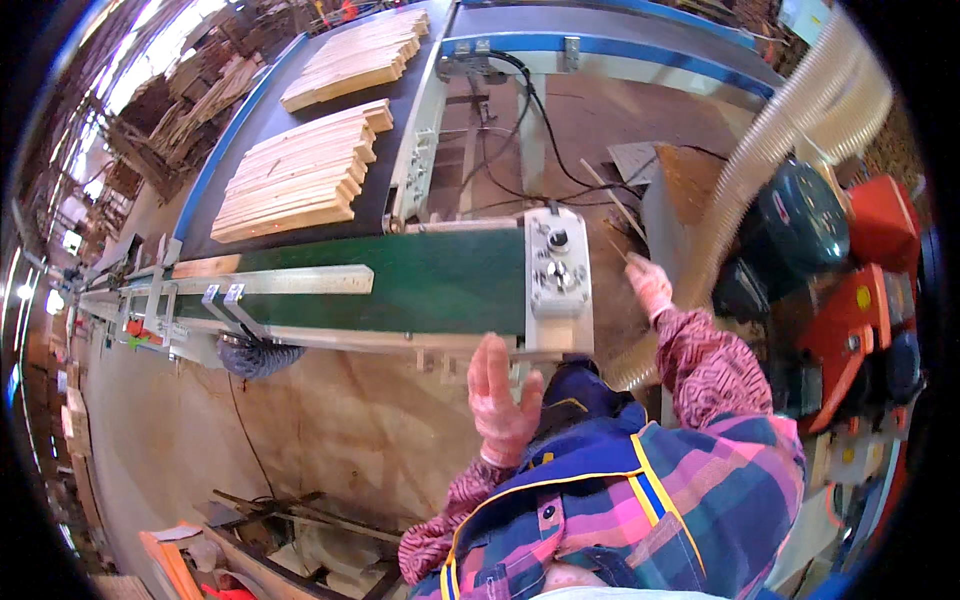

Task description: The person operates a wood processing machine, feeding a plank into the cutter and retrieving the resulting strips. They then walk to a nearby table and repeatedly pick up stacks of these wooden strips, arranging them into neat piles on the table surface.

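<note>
Head view: near the control box (558, 268), left hand (503, 405) was held with thumb and fingers spread; right hand (651, 284) finger closure couldn't be told.

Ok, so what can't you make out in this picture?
All in the head view:
Right hand: too small and blurred to tell whether it holds anything.
Control box markings: too small.
Hose: partly hidden behind the right sleeve.
Feet: hidden by the shirt.
Far left background: blurred.

Room over green belt (455, 268) (control box (545, 290) beside)
</note>
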A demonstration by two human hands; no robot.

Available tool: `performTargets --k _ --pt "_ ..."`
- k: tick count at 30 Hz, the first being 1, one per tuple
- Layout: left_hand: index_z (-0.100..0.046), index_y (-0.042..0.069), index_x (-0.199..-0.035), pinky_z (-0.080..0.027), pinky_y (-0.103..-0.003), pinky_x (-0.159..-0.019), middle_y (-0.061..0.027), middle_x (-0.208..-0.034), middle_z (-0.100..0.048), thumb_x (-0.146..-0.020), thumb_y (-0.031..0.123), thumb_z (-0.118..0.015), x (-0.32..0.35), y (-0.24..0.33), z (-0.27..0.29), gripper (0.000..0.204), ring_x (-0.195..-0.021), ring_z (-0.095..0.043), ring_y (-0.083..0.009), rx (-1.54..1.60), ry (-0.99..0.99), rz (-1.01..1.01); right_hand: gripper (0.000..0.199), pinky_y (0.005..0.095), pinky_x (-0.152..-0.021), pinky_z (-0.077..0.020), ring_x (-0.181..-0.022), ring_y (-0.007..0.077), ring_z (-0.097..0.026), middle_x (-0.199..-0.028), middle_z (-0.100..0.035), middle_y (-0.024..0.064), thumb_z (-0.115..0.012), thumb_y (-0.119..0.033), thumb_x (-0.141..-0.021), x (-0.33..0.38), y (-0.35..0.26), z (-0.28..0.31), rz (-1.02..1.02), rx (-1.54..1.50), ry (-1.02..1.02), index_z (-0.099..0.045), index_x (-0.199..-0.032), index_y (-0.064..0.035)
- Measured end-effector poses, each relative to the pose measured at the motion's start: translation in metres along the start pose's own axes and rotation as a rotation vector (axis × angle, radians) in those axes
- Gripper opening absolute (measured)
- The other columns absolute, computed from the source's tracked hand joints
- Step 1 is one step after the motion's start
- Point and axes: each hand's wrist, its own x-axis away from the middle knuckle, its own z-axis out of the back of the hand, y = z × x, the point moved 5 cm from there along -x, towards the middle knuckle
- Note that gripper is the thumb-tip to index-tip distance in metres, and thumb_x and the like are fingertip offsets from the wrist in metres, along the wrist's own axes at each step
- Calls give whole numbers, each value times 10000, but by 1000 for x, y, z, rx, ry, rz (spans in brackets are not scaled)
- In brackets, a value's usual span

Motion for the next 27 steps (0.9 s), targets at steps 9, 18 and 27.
performTargets --k 9,18,27 --pt "-332 45 -1475 -378 -359 -1014 -171 -1422 -446 -932 435 -569 43 -19 -61 710 -1244 -462 -282 -414 504 782 398 350 -956 -450 -1129 297 -601 -1201 -646 136 -564 -317 -923 -291 -167 -59 273 -206 -172 -613 -1257 -105" --pt "-531 3 -1293 -416 -407 -929 -155 -1189 -611 -954 453 -441 118 -11 -122 570 -1054 -567 -268 -36 1134 1540 517 383 -1028 -396 -1226 273 -522 -1316 -571 119 -519 -421 -905 -306 -252 -153 536 169 -479 -539 -1333 -132" --pt "-580 17 -1182 -474 -397 -891 -130 -1137 -614 -954 413 -432 59 -22 -188 481 -1011 -588 -251 592 1589 1160 520 443 -1011 -351 -1232 266 -505 -1315 -583 60 -491 -472 -906 -404 -342 -220 876 269 -285 -538 -1331 -175"
